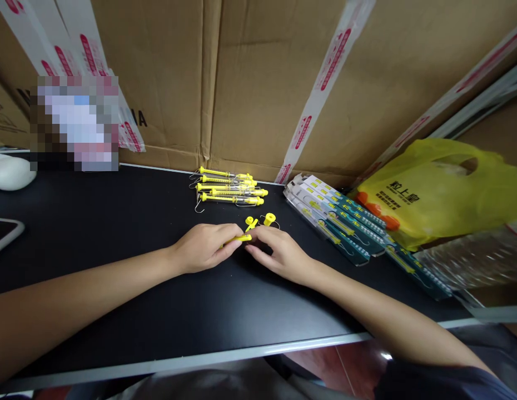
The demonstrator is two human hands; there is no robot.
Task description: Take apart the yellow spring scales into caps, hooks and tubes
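Pale front edge (200, 360) passing under right forearm (367, 300); black tabletop (262, 316) stretching inward from it. Cardboard (250, 83) bounding far side, printed boxes (339, 216) flanking right. Left hand (208, 244) pinching slim bright-yellow piece (239, 239), tip (248, 237) pointing toward right hand (281, 253), rest hiding in grasp. Loose yellow parts (269, 220) lying just beyond. Right hand curling beside tip; cannot tell whether gripping anything.

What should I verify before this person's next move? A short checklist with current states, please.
1. Left hand grips the yellow piece: ok, pinched between thumb and fingers.
2. Right hand touches that piece: cannot tell; its fingertips are at the end.
3. Loose yellow parts within reach: ok, just beyond the fingertips.
4. Hooked yellow scales separate from those parts: ok, grouped farther back.
5. Printed boxes away from both hands: ok, off to the right.
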